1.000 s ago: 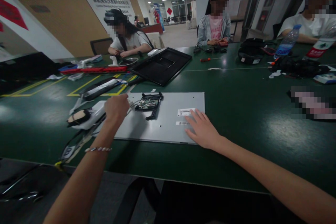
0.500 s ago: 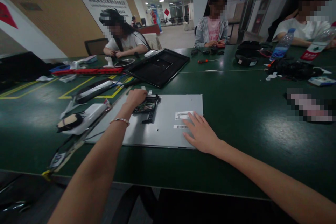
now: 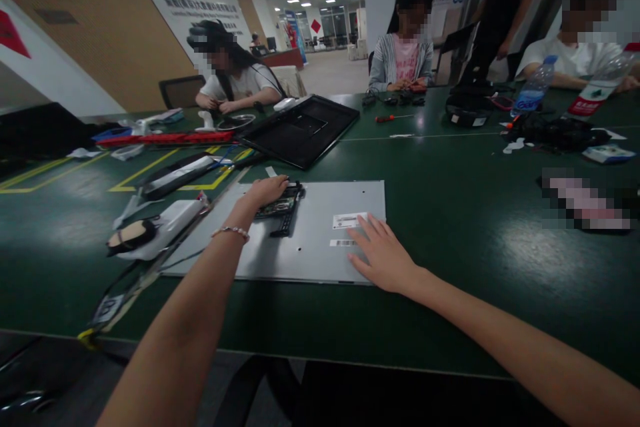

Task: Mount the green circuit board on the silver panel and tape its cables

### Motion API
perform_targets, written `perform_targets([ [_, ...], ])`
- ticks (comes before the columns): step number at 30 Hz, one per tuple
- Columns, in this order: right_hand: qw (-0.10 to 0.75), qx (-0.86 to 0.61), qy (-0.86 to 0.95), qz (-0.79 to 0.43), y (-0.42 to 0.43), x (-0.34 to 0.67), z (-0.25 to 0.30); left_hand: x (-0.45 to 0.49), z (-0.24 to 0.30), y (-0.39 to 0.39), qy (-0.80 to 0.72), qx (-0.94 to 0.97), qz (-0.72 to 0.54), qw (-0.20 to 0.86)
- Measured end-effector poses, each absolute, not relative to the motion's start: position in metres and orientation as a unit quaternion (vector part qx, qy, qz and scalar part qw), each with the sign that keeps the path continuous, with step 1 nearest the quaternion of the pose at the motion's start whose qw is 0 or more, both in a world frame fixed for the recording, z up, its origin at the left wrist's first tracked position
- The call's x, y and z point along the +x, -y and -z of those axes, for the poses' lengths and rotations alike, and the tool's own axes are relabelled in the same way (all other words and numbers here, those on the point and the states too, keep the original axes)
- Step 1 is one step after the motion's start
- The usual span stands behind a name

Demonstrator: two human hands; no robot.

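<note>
A grey metal panel (image 3: 310, 247) lies flat on the green table (image 3: 450, 260) in front of me. A small circuit board in a black bracket (image 3: 285, 203) sits on the panel's far left part. My left hand (image 3: 263, 192) rests over the board's left side with its fingers curled on it. My right hand (image 3: 383, 255) lies flat and open on the panel's right end, just below a white barcode label (image 3: 349, 220).
A black monitor back cover (image 3: 305, 127) lies beyond the panel. White and black parts with cables (image 3: 150, 233) sit at the left, an orange-handled screwdriver (image 3: 395, 117) farther back. Water bottles (image 3: 535, 88) and black gear lie at right. Other people sit across the table.
My left hand moved right and forward from the panel's left edge onto the circuit board. My right hand stayed flat on the panel. A standing person appeared at the back.
</note>
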State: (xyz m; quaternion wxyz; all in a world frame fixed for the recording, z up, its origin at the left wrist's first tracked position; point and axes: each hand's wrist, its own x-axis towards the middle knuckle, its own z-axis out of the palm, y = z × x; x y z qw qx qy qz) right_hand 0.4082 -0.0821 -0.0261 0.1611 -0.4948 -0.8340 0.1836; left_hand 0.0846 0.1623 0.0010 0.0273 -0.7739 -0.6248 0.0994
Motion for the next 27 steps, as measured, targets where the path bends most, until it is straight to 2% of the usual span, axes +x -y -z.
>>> perform_targets([
  [6, 0.156, -0.491, 0.839, -0.175, 0.082, 0.409, 0.025, 0.092, -0.001, -0.157, 0.634, -0.771, -0.059, 0.027],
  [12, 0.13, -0.472, 0.86, -0.146, 0.082, 0.411, 0.022, 0.075, -0.004, -0.138, 0.689, -0.703, 0.162, 0.07],
  [14, 0.117, -0.47, 0.863, -0.144, 0.084, 0.413, 0.021, 0.061, -0.007, -0.128, 0.726, -0.655, 0.199, 0.069],
  [22, 0.083, -0.474, 0.86, -0.17, 0.091, 0.427, 0.016, 0.005, -0.001, -0.102, 0.822, -0.555, 0.131, 0.007],
  [27, 0.129, -0.467, 0.834, -0.265, 0.086, 0.439, 0.015, -0.005, 0.006, -0.103, 0.822, -0.562, 0.087, -0.005],
])
